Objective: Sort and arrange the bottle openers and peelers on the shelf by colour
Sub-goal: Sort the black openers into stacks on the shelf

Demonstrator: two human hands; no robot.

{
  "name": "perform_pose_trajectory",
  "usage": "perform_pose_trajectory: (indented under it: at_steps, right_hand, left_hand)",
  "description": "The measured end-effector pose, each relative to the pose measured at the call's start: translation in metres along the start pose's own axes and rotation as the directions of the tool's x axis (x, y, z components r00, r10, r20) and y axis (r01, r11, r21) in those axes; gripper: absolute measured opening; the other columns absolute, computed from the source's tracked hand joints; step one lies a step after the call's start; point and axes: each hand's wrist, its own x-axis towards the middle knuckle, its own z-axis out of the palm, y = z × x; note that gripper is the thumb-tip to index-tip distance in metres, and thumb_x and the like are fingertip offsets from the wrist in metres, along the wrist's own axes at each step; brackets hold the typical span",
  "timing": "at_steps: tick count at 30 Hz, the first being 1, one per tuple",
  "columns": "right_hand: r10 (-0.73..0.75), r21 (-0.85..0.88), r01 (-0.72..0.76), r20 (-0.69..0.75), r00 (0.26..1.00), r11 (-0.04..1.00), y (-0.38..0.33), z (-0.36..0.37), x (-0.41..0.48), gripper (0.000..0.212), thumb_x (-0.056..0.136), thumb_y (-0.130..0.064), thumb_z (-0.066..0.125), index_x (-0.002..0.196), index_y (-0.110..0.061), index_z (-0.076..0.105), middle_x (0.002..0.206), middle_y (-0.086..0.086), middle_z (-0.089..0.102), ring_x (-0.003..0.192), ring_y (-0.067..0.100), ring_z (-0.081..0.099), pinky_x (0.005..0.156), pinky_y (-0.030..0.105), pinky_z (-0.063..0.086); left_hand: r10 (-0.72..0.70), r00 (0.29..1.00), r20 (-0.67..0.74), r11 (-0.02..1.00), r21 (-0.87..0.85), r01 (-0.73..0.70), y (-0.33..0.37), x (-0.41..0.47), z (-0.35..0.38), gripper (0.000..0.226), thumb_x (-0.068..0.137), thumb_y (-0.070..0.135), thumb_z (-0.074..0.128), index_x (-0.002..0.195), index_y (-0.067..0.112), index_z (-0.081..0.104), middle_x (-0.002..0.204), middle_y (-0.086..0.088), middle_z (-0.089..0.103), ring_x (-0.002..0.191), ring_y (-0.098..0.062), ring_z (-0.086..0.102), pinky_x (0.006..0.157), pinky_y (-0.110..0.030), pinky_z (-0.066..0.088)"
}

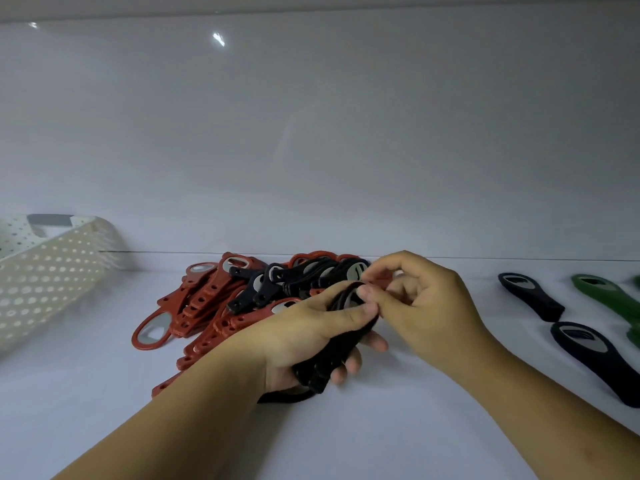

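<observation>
Sorting openers on the shelf
Left grip point(301, 330) clasps a black stack point(348, 339) just above the shelf point(398, 427); right grip point(422, 303) pinches its top, before the red pile point(204, 299).

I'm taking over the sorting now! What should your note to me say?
Left hand: grips a bundle of flat dark bottle openers.
Right hand: fingers curled at the bundle's top; what it pinches is unclear.
Where: mixed pile of flat red and dark openers at the back of the white shelf; two thick dark-handled openers and a green opener lie apart on the right; white perforated basket on the left.
Done: some dark and green set aside.
Left: pull remaining dark openers from the red, group each colour.
</observation>
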Motion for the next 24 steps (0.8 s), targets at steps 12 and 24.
perform_pose_trajectory:
  at_steps: [12,24]
  right_hand:
    - [0.286,-0.187,-0.218,0.558,0.779,0.958,-0.001,-0.006,-0.002,0.036,0.075,-0.041,0.076,0.078,-0.005,0.071,0.059,-0.001,0.044,0.058,0.013,0.038,0.056,0.029,0.028]
    - [0.242,-0.103,-0.221,0.537,0.808,0.97,0.014,-0.01,-0.001,0.019,0.069,-0.031,0.075,0.067,-0.014,0.066,0.081,0.009,0.069,0.083,0.023,0.066,0.084,0.041,0.054]
  left_hand:
    - [0.382,0.835,-0.397,0.919,0.067,-0.388,-0.011,0.012,0.014,0.014,0.094,0.01,0.051,0.1,0.023,0.048,0.074,-0.007,0.064,0.075,-0.021,0.063,0.075,-0.036,0.05]
    - [0.518,0.853,-0.057,0.815,0.335,-0.473,-0.017,0.011,0.016,0.047,0.079,0.017,0.068,0.109,0.046,0.047,0.1,0.013,0.062,0.092,-0.011,0.063,0.073,-0.03,0.054]
